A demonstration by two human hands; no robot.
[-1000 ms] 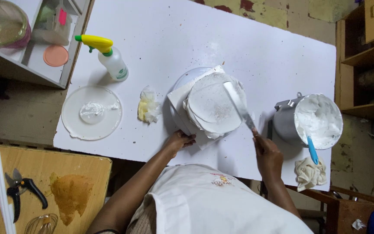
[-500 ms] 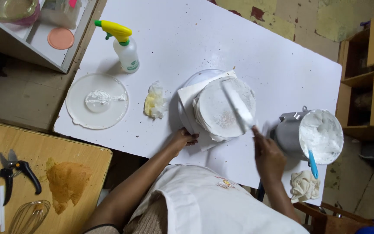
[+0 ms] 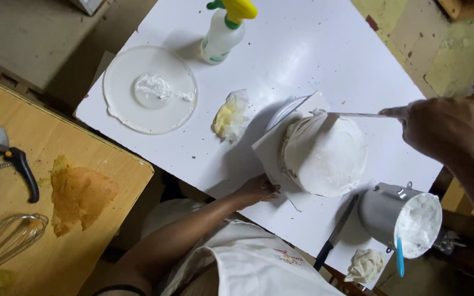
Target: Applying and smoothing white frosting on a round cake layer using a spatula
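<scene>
Now both hands grip — right hand pinching spatula, left hand pinching cake board.

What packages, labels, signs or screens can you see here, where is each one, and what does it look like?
Spray bottle: the only package, at the far edge of the white table, beyond the round clear plate; white body, green collar, yellow trigger head.
Its label: faint pale green marks on the bottle's side, too small to make out.
Signs or screens: none in view.

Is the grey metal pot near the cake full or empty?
Nearly full: the grey metal pot holds white cream up close to its rim, with a blue-handled tool standing in it.
</scene>
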